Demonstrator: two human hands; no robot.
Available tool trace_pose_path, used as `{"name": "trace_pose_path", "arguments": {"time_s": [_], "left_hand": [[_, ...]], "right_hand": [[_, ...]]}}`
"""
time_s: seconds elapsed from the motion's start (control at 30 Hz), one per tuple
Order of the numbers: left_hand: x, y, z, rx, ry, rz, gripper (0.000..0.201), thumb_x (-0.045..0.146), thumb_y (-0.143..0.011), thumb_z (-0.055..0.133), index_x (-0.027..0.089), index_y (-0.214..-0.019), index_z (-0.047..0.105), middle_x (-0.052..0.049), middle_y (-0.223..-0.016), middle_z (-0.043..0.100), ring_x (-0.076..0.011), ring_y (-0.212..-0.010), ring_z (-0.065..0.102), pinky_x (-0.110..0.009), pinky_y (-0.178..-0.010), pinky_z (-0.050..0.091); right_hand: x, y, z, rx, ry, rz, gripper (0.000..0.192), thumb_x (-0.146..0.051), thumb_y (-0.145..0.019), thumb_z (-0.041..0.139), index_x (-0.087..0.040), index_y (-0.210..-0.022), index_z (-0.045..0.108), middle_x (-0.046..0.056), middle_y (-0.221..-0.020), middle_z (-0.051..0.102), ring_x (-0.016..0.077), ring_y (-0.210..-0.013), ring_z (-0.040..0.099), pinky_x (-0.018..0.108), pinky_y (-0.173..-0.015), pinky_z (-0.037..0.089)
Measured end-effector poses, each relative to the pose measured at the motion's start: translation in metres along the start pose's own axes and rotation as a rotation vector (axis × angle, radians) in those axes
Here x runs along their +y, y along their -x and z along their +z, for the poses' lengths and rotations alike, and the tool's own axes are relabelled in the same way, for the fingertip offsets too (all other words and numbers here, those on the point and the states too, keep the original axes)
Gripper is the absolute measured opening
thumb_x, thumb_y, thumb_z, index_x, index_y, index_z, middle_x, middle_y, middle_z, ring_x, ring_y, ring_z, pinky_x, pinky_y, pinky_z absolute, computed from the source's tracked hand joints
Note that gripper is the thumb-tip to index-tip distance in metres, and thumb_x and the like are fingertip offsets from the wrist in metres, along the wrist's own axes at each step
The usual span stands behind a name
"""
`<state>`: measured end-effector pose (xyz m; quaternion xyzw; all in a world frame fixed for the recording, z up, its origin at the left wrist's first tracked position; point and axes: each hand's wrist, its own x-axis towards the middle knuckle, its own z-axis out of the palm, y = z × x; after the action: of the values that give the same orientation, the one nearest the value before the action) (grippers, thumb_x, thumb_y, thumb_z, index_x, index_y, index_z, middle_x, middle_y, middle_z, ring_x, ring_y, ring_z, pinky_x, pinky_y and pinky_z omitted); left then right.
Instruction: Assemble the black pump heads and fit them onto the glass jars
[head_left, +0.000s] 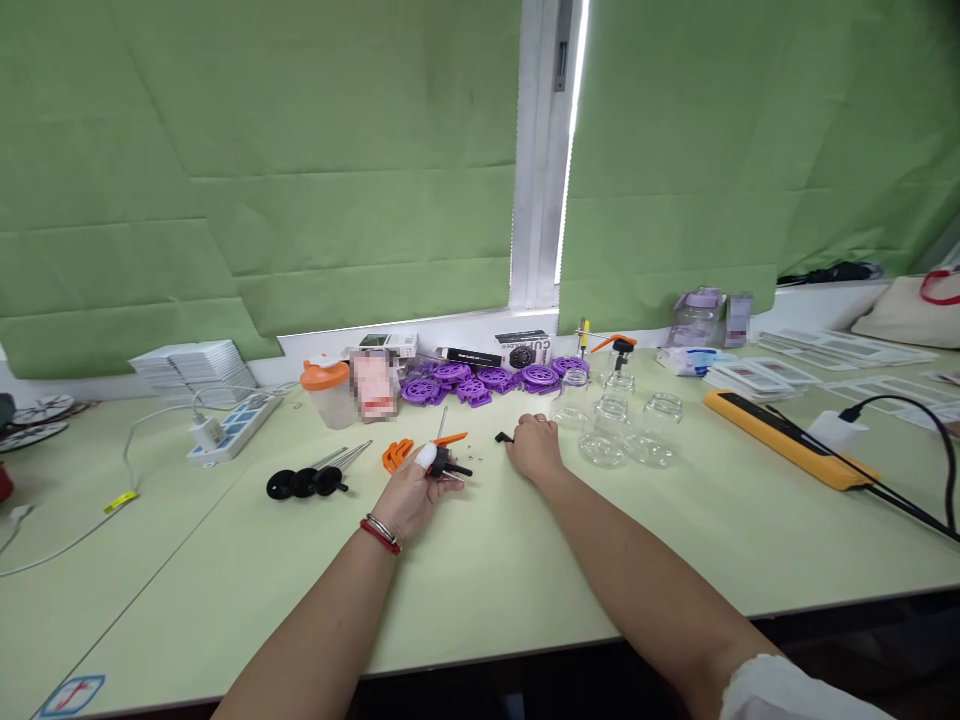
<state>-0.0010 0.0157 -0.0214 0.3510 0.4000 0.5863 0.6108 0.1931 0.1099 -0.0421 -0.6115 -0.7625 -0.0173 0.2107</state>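
My left hand [411, 500] grips a black round lid [441, 462] with a short black spout pointing right and an orange lever [451, 438] rising behind it. A thin metal rod shows under the lid, by my fingers. My right hand [535, 450] rests low at the table, fingers curled, with a small black part [504, 437] sticking out at its thumb side; the fingertips are partly hidden. Loose orange levers [397, 455] lie left of the held lid. Further left are several black round lids [304, 483] with metal rods. Tiny bits [475, 458] lie between my hands.
Clear glass jars [602, 445] stand right of my right hand. Purple plastic parts [480, 380] are heaped at the back, beside an orange-lidded cup [328, 385]. A white power strip [234, 428] sits left, an orange-and-black power strip [787, 440] right. The table's front edge is near me.
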Motion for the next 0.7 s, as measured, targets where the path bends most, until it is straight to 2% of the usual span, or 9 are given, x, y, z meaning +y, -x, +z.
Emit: {"name": "trace_pose_path", "arguments": {"time_s": [0.07,0.13,0.23,0.3,0.47,0.7], "left_hand": [[0.001,-0.001,-0.001,0.029,0.017,0.019,0.022,0.032,-0.085,0.055,0.011,-0.085,0.060,-0.009,-0.085,0.060,-0.0186,-0.076,0.061,-0.034,-0.066,0.057],[0.002,-0.003,-0.003,0.053,0.032,0.052,0.022,0.033,-0.085,0.055,0.012,-0.085,0.060,-0.009,-0.085,0.061,-0.0192,-0.077,0.062,-0.035,-0.067,0.057],[0.003,-0.006,-0.007,0.075,0.036,0.103,0.021,0.033,-0.085,0.054,0.012,-0.087,0.060,-0.008,-0.084,0.061,-0.0183,-0.073,0.064,-0.036,-0.066,0.058],[0.003,-0.007,-0.009,0.079,0.040,0.117,0.020,0.031,-0.086,0.053,0.012,-0.087,0.059,-0.007,-0.083,0.061,-0.0170,-0.070,0.064,-0.036,-0.065,0.059],[0.003,-0.007,-0.009,0.086,0.071,0.107,0.019,0.030,-0.085,0.054,0.011,-0.086,0.060,-0.007,-0.081,0.061,-0.0161,-0.070,0.063,-0.034,-0.063,0.060],[0.002,-0.006,-0.007,0.054,0.076,0.101,0.021,0.031,-0.081,0.058,0.012,-0.088,0.062,-0.007,-0.083,0.061,-0.0161,-0.072,0.062,-0.034,-0.064,0.059]], "right_hand": [[0.000,0.000,-0.004,0.018,-0.068,-0.009,0.016,-0.023,-0.078,0.060,-0.012,-0.078,0.072,0.017,-0.101,0.063,0.0300,-0.102,0.049,0.040,-0.085,0.033],[-0.001,0.003,-0.012,0.027,-0.214,-0.089,0.013,-0.022,-0.079,0.061,-0.014,-0.077,0.071,0.013,-0.104,0.063,0.0264,-0.100,0.051,0.037,-0.086,0.035],[-0.008,0.012,-0.023,-0.063,-0.471,-0.291,0.007,-0.019,-0.078,0.062,-0.016,-0.079,0.068,0.007,-0.102,0.064,0.0192,-0.093,0.055,0.031,-0.085,0.038],[-0.016,0.018,-0.027,-0.137,-0.555,-0.353,0.005,-0.018,-0.077,0.063,-0.017,-0.080,0.067,0.006,-0.094,0.065,0.0171,-0.087,0.057,0.029,-0.082,0.040],[-0.028,0.026,-0.028,-0.218,-0.565,-0.324,0.005,-0.017,-0.077,0.062,-0.016,-0.078,0.066,0.005,-0.085,0.064,0.0158,-0.078,0.056,0.027,-0.074,0.040],[-0.029,0.026,-0.027,-0.235,-0.518,-0.274,0.009,-0.019,-0.078,0.060,-0.016,-0.081,0.067,0.006,-0.084,0.064,0.0162,-0.075,0.054,0.027,-0.068,0.038]]}}
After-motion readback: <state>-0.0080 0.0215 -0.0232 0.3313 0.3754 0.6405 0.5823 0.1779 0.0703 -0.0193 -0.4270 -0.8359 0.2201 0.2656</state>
